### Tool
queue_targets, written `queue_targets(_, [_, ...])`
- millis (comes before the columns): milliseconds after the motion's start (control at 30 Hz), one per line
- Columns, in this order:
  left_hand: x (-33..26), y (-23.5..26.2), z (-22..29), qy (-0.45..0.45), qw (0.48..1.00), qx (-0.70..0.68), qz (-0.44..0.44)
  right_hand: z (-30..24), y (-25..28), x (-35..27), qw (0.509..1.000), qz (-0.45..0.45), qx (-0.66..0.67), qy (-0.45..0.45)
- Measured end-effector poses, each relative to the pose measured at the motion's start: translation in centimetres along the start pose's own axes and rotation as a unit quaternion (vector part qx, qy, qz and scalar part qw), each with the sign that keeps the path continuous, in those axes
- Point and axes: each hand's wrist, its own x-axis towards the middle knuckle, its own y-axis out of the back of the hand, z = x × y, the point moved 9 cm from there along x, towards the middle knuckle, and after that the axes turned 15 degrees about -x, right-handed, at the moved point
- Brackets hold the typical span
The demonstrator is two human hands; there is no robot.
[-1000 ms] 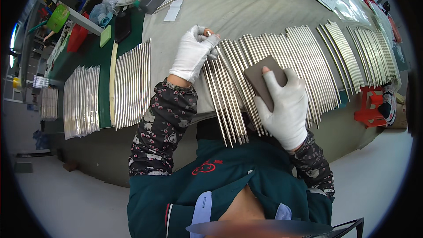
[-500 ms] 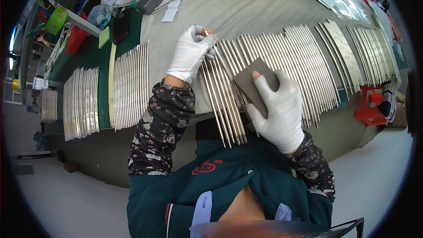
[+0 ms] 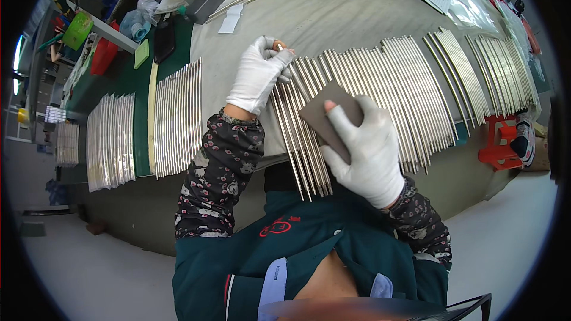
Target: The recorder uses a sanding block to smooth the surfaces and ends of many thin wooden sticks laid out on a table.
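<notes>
1. So from my remote seat, the step in hand looked like rubbing down thin metal rods (image 3: 309, 137) with a brown abrasive pad (image 3: 331, 120). The rods lay side by side in a long fanned row on the grey counter (image 3: 333, 24), right in front of the person.
2. The left hand (image 3: 257, 76) (white glove) was closed around the far ends of a few rods, pinning them steady.
3. The right hand (image 3: 370, 153), gloved too, was holding the pad flat against the rods near the middle of their length, one fingertip poking through the glove onto the pad.
4. Next move, I reckoned, called for steady lengthwise strokes without letting loose rods roll or slide off the near edge.
5. More bundles of rods (image 3: 176, 120) sat off to the left on a green mat (image 3: 140, 142), apart from the working row.
</notes>
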Motion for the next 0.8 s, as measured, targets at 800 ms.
queue_targets(800, [0.0, -0.3, -0.3, 0.002, 1.0, -0.004, -0.013, 0.5, -0.7, 1.3, 1.0, 0.009, -0.015, -0.023])
